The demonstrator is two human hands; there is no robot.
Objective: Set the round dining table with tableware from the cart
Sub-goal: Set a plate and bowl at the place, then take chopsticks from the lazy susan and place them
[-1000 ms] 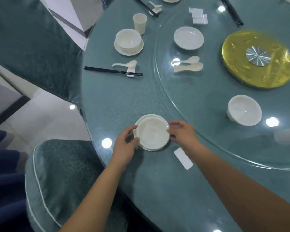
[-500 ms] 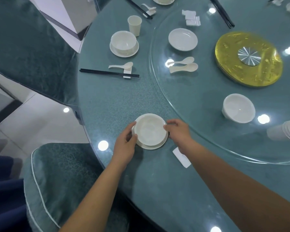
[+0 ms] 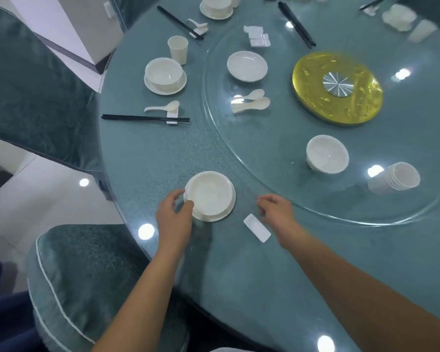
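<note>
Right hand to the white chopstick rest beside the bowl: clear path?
Probably yes. The right hand hovers empty just past the chopstick rest, which lies flat and alone on the table. Nothing stands between them; the bowl sits off to its left, under the left hand.

Bowl [image 3: 208, 193] on saucer [image 3: 220, 214] nr table [image 3: 142, 158] edge; chopstick rest [image 3: 257, 227] just right, lazy Susan [image 3: 277, 158] behind.
</note>
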